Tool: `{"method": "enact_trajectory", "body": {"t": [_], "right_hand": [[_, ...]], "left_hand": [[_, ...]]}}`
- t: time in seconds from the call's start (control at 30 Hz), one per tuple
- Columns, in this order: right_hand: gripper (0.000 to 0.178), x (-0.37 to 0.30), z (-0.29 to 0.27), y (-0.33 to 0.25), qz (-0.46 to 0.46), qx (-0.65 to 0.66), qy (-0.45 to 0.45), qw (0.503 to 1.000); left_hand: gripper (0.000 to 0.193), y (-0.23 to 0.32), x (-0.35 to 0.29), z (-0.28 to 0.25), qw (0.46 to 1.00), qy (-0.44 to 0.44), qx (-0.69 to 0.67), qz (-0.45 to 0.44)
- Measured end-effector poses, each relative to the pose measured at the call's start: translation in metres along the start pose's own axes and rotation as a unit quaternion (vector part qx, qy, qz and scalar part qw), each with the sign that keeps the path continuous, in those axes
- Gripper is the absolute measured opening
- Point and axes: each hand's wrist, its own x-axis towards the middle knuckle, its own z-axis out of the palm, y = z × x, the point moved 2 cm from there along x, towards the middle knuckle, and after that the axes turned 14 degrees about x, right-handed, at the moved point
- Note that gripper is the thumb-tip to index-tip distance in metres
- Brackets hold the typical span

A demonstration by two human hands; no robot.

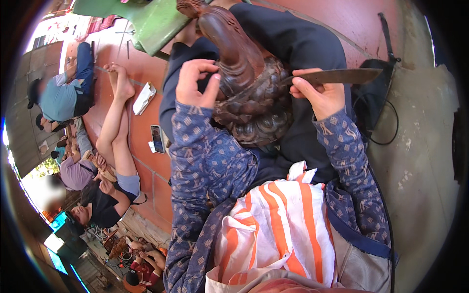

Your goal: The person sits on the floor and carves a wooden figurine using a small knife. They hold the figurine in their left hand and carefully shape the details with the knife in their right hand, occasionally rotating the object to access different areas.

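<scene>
A glossy, dark-brown carved statue (243, 61) leans with its head toward the far left, ornate base near; a flat, dark blade (349, 76) extends crosswise at its right.

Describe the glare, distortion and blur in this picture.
Head view, edges: fisheye bending, with a dark rim; head view, upper left: glare whites out the area beside the green object; head view, centre: soft sheen on the dark carved figure, left hand and right hand without obvious motion blur.

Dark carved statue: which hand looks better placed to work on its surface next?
Probably the right hand: it grips a long flat tool, narrow end toward the statue. The left hand curls at the statue's side, no tool visible.
</scene>
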Motion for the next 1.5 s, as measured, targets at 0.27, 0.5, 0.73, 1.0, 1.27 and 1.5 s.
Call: {"method": "enact_trajectory", "body": {"t": [0.27, 0.5, 0.73, 1.0, 1.27, 1.5], "right_hand": [[0.013, -0.004, 0.004, 0.003, 0.029, -0.034, -0.052, 0.998], [0.020, 0.003, 0.010, 0.029, -0.100, -0.117, -0.072, 0.986], [0.021, -0.005, 0.009, 0.025, -0.117, -0.232, -0.131, 0.957], [0.024, 0.003, 0.008, 0.027, -0.062, -0.202, -0.104, 0.972], [0.021, 0.003, 0.017, 0.023, -0.129, -0.222, -0.110, 0.960], [0.013, 0.001, 0.006, 0.023, -0.034, -0.205, -0.141, 0.968]], "left_hand": [[0.029, -0.015, -0.001, 0.019, 0.997, -0.067, -0.031, -0.022], [0.040, -0.039, -0.004, 0.032, 0.984, 0.010, -0.106, -0.140], [0.046, -0.051, -0.016, 0.044, 0.958, -0.033, -0.226, -0.171], [0.048, -0.057, -0.018, 0.051, 0.946, -0.079, -0.252, -0.190], [0.045, -0.055, -0.017, 0.049, 0.942, -0.085, -0.260, -0.192], [0.046, -0.057, -0.019, 0.049, 0.945, -0.084, -0.250, -0.194]]}}
